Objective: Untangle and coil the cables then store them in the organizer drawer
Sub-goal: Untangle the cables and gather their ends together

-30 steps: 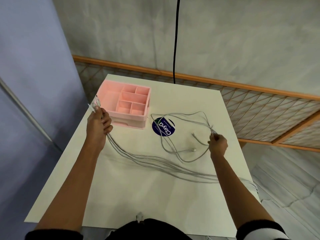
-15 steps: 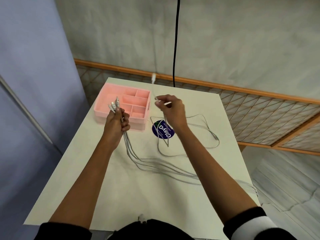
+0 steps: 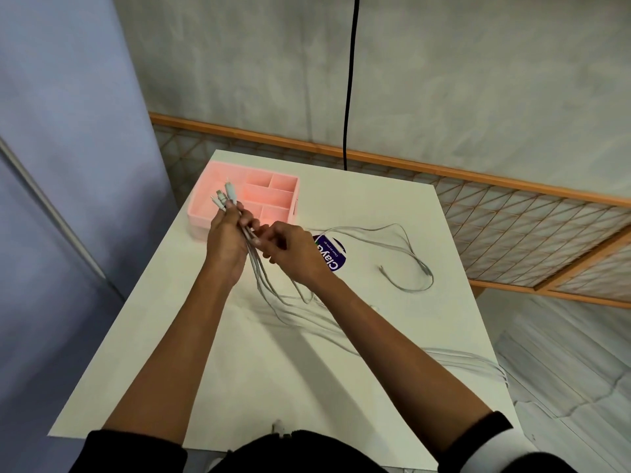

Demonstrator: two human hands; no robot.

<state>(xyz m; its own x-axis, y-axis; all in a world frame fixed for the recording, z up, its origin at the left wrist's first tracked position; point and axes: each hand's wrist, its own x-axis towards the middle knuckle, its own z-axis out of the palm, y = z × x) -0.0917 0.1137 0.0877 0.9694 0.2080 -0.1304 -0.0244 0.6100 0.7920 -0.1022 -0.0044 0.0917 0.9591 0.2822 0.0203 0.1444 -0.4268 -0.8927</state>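
Note:
My left hand [image 3: 227, 244] grips a bundle of several grey cables [image 3: 273, 295] just below their connector ends [image 3: 225, 196], which stick up in front of the pink organizer [image 3: 205, 213]. My right hand [image 3: 290, 250] is pressed against the left one and pinches the same bundle with its fingertips. The cables trail down across the white table [image 3: 239, 370], under my right forearm and off the right edge. One grey loop [image 3: 415, 264] lies on the table to the right. The organizer has several open compartments and stands at the table's far left corner.
A round blue sticker [image 3: 333, 256] lies on the table beside my right hand. A black cord [image 3: 350, 80] hangs down the wall behind the table. A wooden lattice screen [image 3: 512, 216] lies on the floor behind and to the right. A blue wall is close on the left.
My right hand left the loop at the right, lifted a cable end, then brought it to the left hand. My left hand rose with the bundle toward the organizer.

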